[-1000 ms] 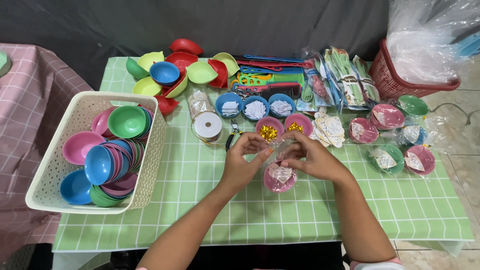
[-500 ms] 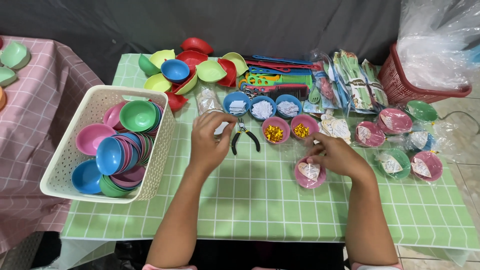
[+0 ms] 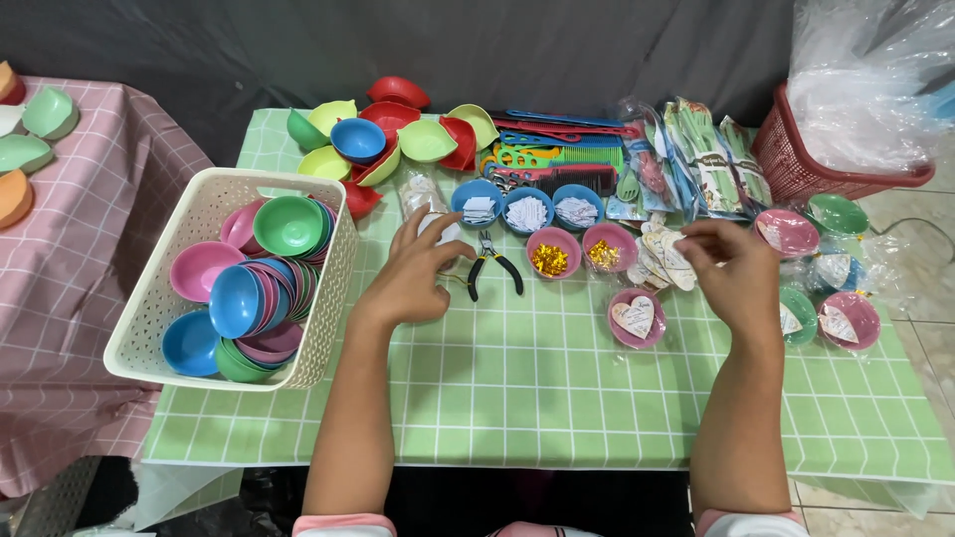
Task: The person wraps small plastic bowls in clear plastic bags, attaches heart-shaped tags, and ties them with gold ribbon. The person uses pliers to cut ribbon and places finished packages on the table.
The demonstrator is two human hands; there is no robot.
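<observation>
while left hand [image 3: 413, 273] rests fingers apart on tape roll [image 3: 438, 227] beside pliers [image 3: 489, 261], right hand [image 3: 731, 264] should keep pinching heart tags [image 3: 665, 257] lightly, lifting one only.

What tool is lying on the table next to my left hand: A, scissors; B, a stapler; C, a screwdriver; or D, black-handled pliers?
D: black-handled pliers lie on the green checked table just right of the left hand, below the blue bowls.
</observation>
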